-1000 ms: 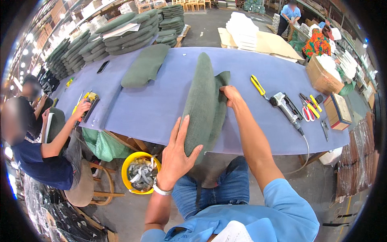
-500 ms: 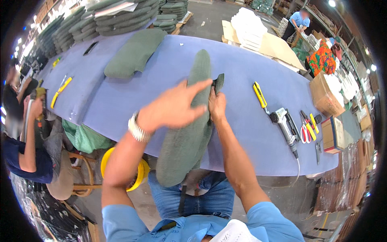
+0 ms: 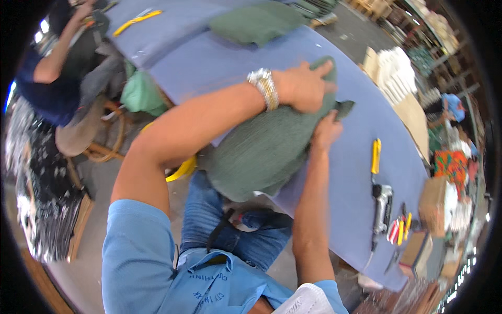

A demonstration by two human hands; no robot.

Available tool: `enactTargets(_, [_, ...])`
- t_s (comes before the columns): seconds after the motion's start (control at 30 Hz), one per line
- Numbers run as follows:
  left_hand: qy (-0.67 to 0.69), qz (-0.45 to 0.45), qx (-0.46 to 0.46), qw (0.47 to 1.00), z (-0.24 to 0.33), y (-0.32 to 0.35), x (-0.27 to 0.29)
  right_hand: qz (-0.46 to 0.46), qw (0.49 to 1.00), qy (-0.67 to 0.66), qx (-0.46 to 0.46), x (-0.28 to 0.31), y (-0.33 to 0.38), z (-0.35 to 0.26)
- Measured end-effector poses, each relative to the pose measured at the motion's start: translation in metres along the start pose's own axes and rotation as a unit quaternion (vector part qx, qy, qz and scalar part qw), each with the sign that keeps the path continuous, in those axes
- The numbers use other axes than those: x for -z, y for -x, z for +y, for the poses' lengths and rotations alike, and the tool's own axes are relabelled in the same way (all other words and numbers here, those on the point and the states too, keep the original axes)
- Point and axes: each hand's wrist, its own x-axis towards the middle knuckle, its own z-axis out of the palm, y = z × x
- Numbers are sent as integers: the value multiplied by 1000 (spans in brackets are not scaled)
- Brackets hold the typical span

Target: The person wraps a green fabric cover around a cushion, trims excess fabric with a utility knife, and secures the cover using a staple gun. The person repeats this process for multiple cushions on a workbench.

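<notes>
A long dark-green fabric-covered cushion (image 3: 261, 144) lies slantwise across the table's near edge, its near end over my lap. My left hand (image 3: 303, 86), with a metal watch at the wrist, rests across the cushion's far end. Its thumb and forefinger are stretched apart, slightly blurred. On the cushion's right edge, my right hand (image 3: 327, 131) is closed on the green fabric beside a small loose flap (image 3: 344, 109) that sticks out past the fingers. The cushion's underside is hidden.
Right of the cushion lie a yellow-handled cutter (image 3: 376, 157), a grey power tool (image 3: 382, 206) and several hand tools (image 3: 400, 229). Another green cushion (image 3: 256, 23) lies farther back. A person (image 3: 55, 89) sits at the left. Cardboard boxes (image 3: 433, 204) stand at the right.
The view has turned, so the scene appears rotated. My left hand has moved from above the cushion's middle to its far end. The right hand still grips the edge by the flap.
</notes>
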Motion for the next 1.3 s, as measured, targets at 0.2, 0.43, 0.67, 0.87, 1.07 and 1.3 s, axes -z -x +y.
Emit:
enactTargets(0.2, [117,91,149,978,41,200,-30,-36,987,149,51,-12,7,-32])
enactTargets(0.43, [148,168,344,912,80,239,-88,-148,965,162,141,-18,-16,-47])
enactTargets(0.67, [234,357,421,800,93,250,-131,-256,947,-142,-133,80,74,-42])
enactTargets(0.87, [273,415,469,730,175,246,-130,-319,923,-113,-186,127,170,-46])
enactTargets(1.07, [166,276,345,882,204,258,-118,-414,899,-29,-140,120,198,-46])
enactTargets(1.3, [64,332,303,891,156,237,-111,-419,906,-56,2,107,209,-47])
